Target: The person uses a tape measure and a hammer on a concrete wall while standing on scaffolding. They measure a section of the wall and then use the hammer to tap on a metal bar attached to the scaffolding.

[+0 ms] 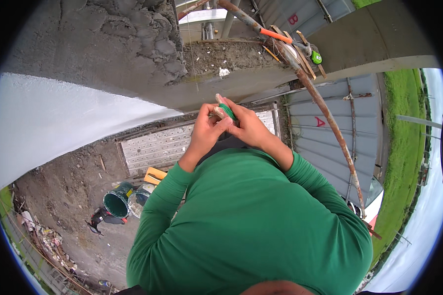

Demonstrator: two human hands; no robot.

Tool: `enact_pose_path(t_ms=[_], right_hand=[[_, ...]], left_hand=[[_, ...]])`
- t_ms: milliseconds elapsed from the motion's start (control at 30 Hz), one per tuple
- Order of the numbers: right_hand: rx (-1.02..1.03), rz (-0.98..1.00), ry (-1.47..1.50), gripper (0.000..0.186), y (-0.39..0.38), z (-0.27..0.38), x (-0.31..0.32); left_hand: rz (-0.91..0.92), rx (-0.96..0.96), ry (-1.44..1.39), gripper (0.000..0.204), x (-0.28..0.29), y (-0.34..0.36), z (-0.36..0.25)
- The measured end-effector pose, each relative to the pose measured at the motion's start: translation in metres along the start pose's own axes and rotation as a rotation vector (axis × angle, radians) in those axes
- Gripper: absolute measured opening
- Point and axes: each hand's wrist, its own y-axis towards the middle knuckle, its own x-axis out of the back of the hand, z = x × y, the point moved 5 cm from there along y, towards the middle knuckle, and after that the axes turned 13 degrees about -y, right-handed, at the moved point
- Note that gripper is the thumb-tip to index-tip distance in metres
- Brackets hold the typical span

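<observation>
Both my hands meet in front of my chest, fingers bent around a small pale piece wound with green string (pixel 228 111). My left hand (pixel 203 132) pinches it from the left side, thumb against the near end. My right hand (pixel 252 130) grips the same winding from the right, its fingers partly covering it. The fingertips look smeared with pale dust or mortar. A thin line (pixel 194 61) hangs down past the ledge (pixel 226 59) beyond my hands; whether it joins the winding cannot be made out.
Rough wet mortar (pixel 147 44) covers the wall at upper left. A rusty pipe (pixel 325 110) slants down the right side. A green tape measure (pixel 316 57) and wood strips (pixel 300 54) lie on the ledge. Below are a perforated metal plank (pixel 155 147) and buckets (pixel 116 203).
</observation>
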Motion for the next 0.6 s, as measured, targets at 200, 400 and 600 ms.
enact_pose_path(t_ms=[200, 400, 600], right_hand=[[-0.013, 0.166, -0.004, 0.074, 0.015, 0.005, -0.004], [0.165, 0.297, -0.115, 0.072, 0.039, -0.005, -0.002], [0.175, 0.573, 0.409, 0.071, 0.047, -0.035, 0.016]], left_hand=[[-0.106, -0.036, -0.018, 0.051, 0.011, -0.006, 0.014], [-0.275, -0.154, -0.046, 0.051, 0.023, -0.007, 0.03], [-0.415, -0.58, -0.025, 0.049, -0.02, -0.008, 0.039]])
